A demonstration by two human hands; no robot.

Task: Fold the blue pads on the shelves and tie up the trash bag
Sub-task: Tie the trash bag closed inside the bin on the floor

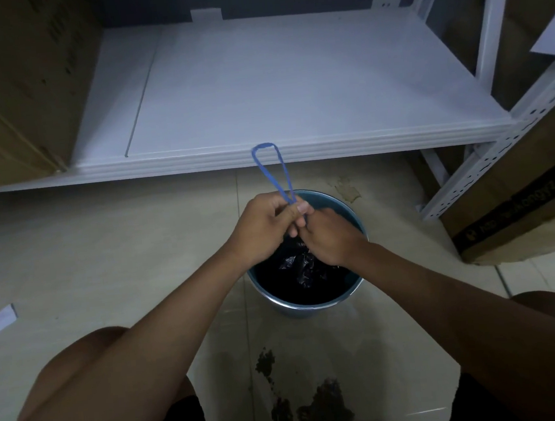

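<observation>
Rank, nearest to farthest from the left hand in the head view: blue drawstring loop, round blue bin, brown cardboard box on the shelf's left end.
1. Blue drawstring loop: pinched in the left hand.
2. Round blue bin: directly below.
3. Brown cardboard box: far upper left.

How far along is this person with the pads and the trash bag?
No blue pads show on the white shelf, so whether the folding is done cannot be told. In hand: both the left hand and right hand pinch the blue drawstring above the black trash bag in the bin. Finishing the knot remains.
</observation>
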